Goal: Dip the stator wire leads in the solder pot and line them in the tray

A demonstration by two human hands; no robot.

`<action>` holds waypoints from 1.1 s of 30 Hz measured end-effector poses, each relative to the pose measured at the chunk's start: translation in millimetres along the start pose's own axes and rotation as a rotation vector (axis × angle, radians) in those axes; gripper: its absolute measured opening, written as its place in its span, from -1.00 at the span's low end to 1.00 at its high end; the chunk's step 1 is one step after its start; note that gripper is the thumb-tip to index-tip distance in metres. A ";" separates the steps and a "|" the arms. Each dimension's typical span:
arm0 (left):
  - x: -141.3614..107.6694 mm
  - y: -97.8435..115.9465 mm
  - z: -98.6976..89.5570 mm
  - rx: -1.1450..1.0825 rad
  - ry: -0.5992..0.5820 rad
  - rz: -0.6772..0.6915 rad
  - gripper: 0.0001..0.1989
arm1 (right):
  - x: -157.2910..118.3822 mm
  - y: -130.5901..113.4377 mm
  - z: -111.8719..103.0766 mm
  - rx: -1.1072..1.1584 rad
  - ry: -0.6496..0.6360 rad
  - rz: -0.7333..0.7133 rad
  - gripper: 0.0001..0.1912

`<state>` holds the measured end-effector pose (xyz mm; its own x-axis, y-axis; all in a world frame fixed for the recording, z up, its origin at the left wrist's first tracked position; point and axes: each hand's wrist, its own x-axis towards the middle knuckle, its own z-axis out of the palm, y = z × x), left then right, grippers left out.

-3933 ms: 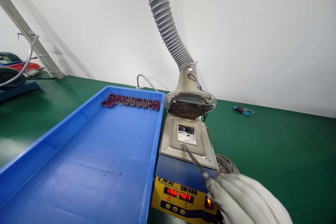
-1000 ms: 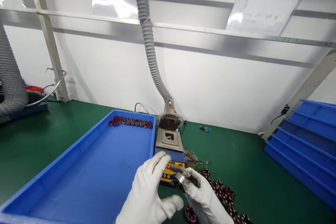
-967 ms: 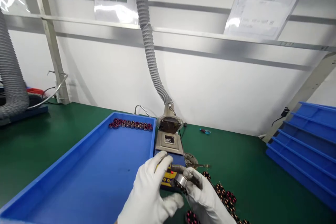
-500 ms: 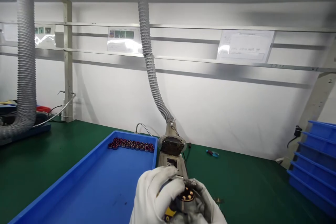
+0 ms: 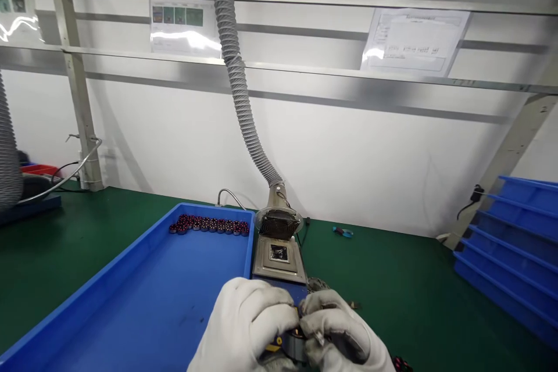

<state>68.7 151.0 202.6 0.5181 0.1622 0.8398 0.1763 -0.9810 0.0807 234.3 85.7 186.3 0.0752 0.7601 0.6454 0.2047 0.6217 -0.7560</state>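
Low in the head view both hands, in white gloves, meet close together. Between them is a round dark grey part with copper-coloured windings [image 5: 294,345], mostly covered by fingers. My left hand [image 5: 246,325] is closed around its left side, where something yellow [image 5: 274,344] shows. The right hand [image 5: 342,331], its fingertips grey with dirt, pinches at the part's right and top; a small shiny bit shows at these fingers. Just beyond the hands is a metal unit with a square opening [image 5: 279,253], dark and shiny inside.
At left lies a large blue tray [image 5: 143,279], with several dark red round parts [image 5: 209,224] along its back. An extraction hood [image 5: 279,224] on a grey hose [image 5: 238,81] hangs over the metal unit. Small cutters [image 5: 342,232] lie behind at right. Blue bins [image 5: 508,250] are stacked far right.
The view has tipped down and shifted. My right hand's fingers have come over the top of the wound part, hiding most of the copper that showed before. Both hands still hold it.
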 end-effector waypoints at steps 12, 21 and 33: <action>2.4 -0.2 4.2 0.195 0.127 0.033 -0.79 | -11.4 13.2 -8.2 0.391 0.347 0.307 -0.72; 6.0 4.8 3.5 0.032 0.126 -0.071 -0.83 | 4.3 35.7 31.2 0.577 0.138 0.437 -0.79; 4.2 4.1 3.7 -0.322 0.207 -0.177 -0.80 | -8.0 28.5 20.8 0.650 0.143 0.462 -0.79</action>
<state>74.6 148.0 204.5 0.3181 0.3386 0.8855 -0.0401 -0.9284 0.3694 219.2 101.3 157.3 0.1465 0.9628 0.2269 -0.4822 0.2698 -0.8335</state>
